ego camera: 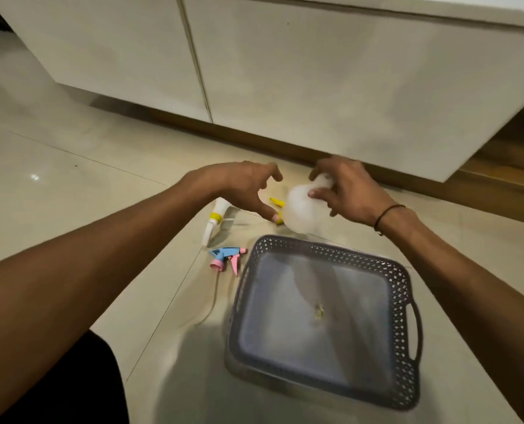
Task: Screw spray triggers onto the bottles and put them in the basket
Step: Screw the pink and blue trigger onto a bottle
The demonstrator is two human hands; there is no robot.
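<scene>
Hands meet over a tiled floor in front of white cabinets. The right hand grips a translucent white bottle, fingers curled round its upper part; the bottle is blurred, so whether its base touches the floor cannot be told. A dark band circles the right wrist. The left hand hovers just beside the bottle with fingers spread and bent, holding nothing; its thumb tip lies at a yellow part next to the bottle, too blurred to identify. Under the left wrist a white trigger with a yellow collar lies on the floor, nozzle pointing toward the viewer. Nearer, a blue and pink trigger lies on its side, its thin dip tube trailing along the tiles. Just right of that trigger sits a grey perforated basket, handle on its right end; only a small yellowish speck shows on its bottom. The bottle is just beyond the basket's far rim, outside it. Dark clothing fills the lower left corner.
</scene>
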